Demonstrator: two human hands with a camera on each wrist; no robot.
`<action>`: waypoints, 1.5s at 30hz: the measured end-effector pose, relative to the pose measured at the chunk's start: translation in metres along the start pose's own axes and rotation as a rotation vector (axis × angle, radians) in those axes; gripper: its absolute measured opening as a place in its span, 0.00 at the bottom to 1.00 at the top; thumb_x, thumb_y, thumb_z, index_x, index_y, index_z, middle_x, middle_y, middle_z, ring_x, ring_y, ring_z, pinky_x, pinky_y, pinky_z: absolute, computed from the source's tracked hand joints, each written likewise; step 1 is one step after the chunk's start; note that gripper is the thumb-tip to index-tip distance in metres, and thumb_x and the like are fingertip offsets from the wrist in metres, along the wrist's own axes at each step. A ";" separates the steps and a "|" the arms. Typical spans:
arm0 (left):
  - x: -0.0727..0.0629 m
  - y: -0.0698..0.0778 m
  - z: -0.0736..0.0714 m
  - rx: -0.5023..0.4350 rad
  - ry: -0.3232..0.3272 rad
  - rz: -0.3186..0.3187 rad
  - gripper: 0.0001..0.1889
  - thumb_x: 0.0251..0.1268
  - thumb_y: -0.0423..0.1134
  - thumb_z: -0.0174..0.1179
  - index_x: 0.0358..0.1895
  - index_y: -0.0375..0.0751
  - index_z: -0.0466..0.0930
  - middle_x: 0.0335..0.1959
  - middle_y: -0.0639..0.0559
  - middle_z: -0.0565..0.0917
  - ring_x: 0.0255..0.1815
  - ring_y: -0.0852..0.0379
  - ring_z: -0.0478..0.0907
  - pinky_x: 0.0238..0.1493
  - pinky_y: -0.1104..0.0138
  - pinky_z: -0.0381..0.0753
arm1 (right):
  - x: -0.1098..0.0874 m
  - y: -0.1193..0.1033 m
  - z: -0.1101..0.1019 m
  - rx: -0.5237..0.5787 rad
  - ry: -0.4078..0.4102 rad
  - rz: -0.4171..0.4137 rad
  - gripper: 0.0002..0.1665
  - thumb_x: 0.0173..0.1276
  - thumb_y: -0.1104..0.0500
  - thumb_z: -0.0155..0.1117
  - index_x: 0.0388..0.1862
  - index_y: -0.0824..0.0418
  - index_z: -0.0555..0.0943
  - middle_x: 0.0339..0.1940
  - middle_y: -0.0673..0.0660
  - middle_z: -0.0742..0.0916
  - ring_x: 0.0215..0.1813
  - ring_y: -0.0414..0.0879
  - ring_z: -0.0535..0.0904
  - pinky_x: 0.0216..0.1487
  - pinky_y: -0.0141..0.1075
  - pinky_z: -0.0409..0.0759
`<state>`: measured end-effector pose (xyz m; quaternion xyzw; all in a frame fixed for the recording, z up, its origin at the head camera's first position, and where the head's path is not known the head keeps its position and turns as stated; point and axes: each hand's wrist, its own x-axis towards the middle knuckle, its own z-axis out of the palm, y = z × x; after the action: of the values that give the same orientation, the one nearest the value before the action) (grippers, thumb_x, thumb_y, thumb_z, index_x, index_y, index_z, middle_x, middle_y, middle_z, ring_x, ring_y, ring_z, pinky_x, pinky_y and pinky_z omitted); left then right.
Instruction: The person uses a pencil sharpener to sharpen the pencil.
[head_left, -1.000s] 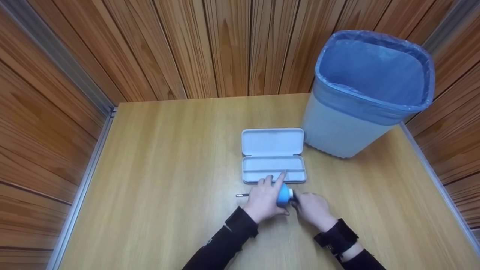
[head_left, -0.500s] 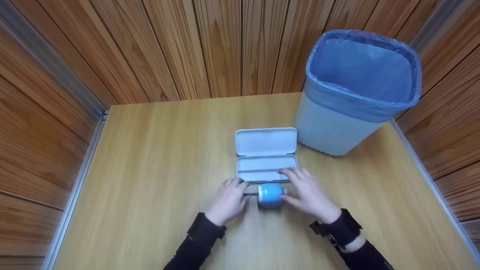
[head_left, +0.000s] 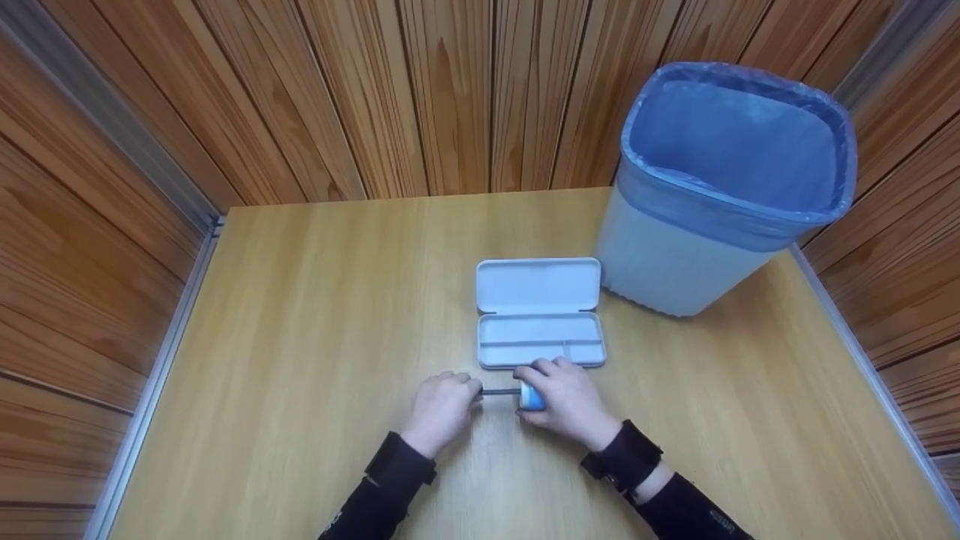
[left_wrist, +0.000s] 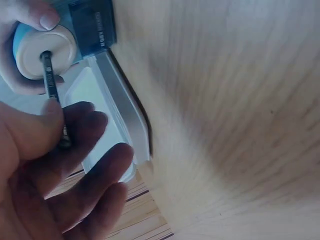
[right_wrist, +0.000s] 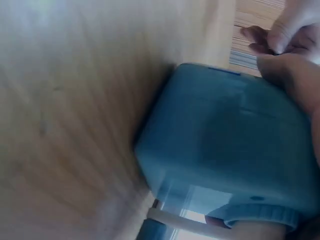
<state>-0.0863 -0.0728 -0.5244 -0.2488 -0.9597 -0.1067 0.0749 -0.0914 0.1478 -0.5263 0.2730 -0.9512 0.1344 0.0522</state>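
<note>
A blue crank pencil sharpener (head_left: 532,397) lies on the table just in front of the open pencil case (head_left: 538,286). My right hand (head_left: 568,399) grips its body from the right, covering most of it in the head view. From the round whitish face of the sharpener (left_wrist: 65,45) sticks a dark pencil (left_wrist: 51,80), its tip hidden inside the hole. My left hand (head_left: 441,409) pinches the pencil's outer end between thumb and index finger, other fingers loosely bent. In the right wrist view the blue body (right_wrist: 225,140) shows large, with the crank arm (right_wrist: 192,223) below.
A tall bin (head_left: 667,255) lined with a blue bag stands at the back right, close to the case. Wood-panelled walls (head_left: 450,97) enclose the table (head_left: 315,315) at the back and sides.
My left hand has gone from the sharpener's body to the pencil's end on the left. My right hand has left the crank side and now grips the body.
</note>
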 end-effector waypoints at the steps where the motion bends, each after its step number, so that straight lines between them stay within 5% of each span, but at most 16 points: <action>1: -0.001 -0.001 0.001 0.008 0.014 0.003 0.05 0.58 0.42 0.68 0.29 0.48 0.84 0.24 0.55 0.85 0.23 0.57 0.78 0.24 0.70 0.70 | 0.000 0.000 0.001 -0.002 0.004 0.005 0.34 0.48 0.42 0.79 0.55 0.49 0.81 0.46 0.52 0.86 0.44 0.50 0.80 0.44 0.44 0.80; 11: -0.010 -0.014 0.003 -0.001 0.129 0.022 0.05 0.52 0.37 0.71 0.25 0.47 0.84 0.20 0.56 0.84 0.20 0.58 0.78 0.23 0.69 0.74 | 0.003 0.000 0.003 -0.047 0.081 -0.035 0.34 0.44 0.42 0.81 0.51 0.50 0.83 0.42 0.51 0.87 0.40 0.50 0.79 0.40 0.42 0.79; 36: -0.017 -0.022 0.004 -0.060 0.118 -0.017 0.03 0.54 0.36 0.70 0.26 0.47 0.86 0.21 0.56 0.86 0.22 0.58 0.81 0.25 0.68 0.75 | 0.003 -0.002 0.005 -0.039 0.070 -0.028 0.35 0.44 0.42 0.81 0.52 0.50 0.83 0.43 0.51 0.87 0.41 0.50 0.80 0.41 0.44 0.80; 45: -0.032 -0.053 -0.011 -0.067 0.114 -0.193 0.03 0.52 0.32 0.70 0.28 0.44 0.85 0.23 0.51 0.86 0.24 0.53 0.82 0.26 0.63 0.78 | 0.002 -0.002 0.000 -0.025 0.043 -0.017 0.34 0.46 0.42 0.81 0.53 0.51 0.83 0.44 0.53 0.87 0.42 0.51 0.80 0.41 0.45 0.80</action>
<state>-0.0842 -0.1354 -0.5290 -0.1510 -0.9693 -0.1595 0.1106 -0.0926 0.1452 -0.5253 0.2773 -0.9491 0.1277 0.0773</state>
